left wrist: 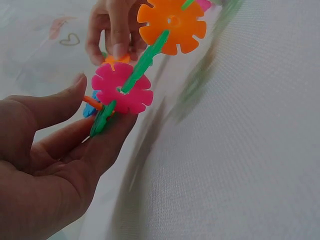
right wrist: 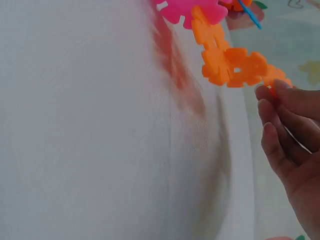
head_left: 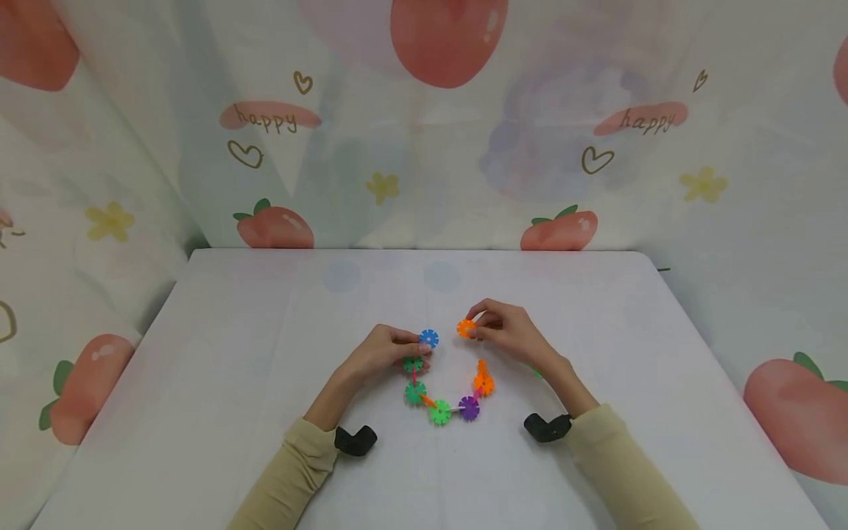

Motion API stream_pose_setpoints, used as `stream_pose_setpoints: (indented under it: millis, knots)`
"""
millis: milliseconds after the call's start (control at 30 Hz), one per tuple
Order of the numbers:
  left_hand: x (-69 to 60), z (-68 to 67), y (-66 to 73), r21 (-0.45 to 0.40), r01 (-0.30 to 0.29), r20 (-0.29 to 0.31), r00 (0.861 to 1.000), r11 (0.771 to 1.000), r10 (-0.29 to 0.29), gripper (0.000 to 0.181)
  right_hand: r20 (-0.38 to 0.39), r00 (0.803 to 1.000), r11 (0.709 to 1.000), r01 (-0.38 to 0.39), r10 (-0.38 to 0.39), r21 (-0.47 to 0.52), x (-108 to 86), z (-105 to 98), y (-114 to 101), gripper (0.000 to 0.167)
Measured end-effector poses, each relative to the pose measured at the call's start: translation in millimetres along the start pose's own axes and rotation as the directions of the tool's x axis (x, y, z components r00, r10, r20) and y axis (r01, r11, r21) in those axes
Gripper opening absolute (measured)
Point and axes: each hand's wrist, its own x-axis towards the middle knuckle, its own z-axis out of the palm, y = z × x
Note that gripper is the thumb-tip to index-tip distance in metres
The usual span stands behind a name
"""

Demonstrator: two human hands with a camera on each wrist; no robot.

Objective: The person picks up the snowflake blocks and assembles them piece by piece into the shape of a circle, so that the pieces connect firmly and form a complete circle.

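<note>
A chain of colourful notched plastic snowflake discs curves in a U between the hands, with a purple disc [head_left: 469, 408] and a light green disc [head_left: 440, 412] at its bottom. My left hand [head_left: 384, 352] holds the chain's left end, where a blue disc [head_left: 429, 338] shows by the thumb. In the left wrist view a pink disc [left wrist: 122, 89] with green ones slotted into it rests by the left fingers. My right hand [head_left: 506, 330] pinches a separate orange disc [head_left: 466, 328] between thumb and fingertips. Below it, the chain's right end has orange discs [head_left: 484, 384].
A white-covered table [head_left: 218, 412] lies under everything, with a patterned cloth backdrop [head_left: 424, 147] behind it. A bit of a green piece [head_left: 538, 374] shows beside the right forearm, mostly hidden. Each wrist wears a black camera mount [head_left: 355, 440].
</note>
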Motion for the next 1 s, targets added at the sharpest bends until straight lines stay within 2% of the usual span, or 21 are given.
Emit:
stream_pose_setpoints:
  millis: [200,433,767,900,1000]
  knots:
    - [1.9,-0.3,0.3,0.006,-0.009,0.003,1.000,1.000,0.009,0.030,0.027,0.999,0.998,0.042,-0.043,0.039,5.6,9.6,-9.6,0.014]
    - [-0.5,-0.1,-2.3,0.020,0.007,-0.012,1.000,1.000,-0.007,0.030,0.036,0.995,0.995,0.095,-0.096,0.039,8.3,23.7,-15.4,0.007]
    - [-2.2,1.5,-3.7,-0.046,-0.055,0.023,0.998,0.997,0.056,0.026,-0.003,0.977,0.977,0.212,-0.212,0.023,11.8,34.8,-19.1,0.009]
    - [-1.1,3.1,-4.3,-0.025,-0.071,0.036,0.997,0.997,0.072,0.026,-0.002,0.968,0.968,0.252,-0.252,-0.011,12.6,36.1,-20.4,0.015]
    - [-0.8,2.0,-3.2,0.015,-0.053,0.034,0.998,0.999,0.052,0.025,0.009,0.973,0.973,0.230,-0.230,-0.025,13.2,35.0,-20.9,0.015]
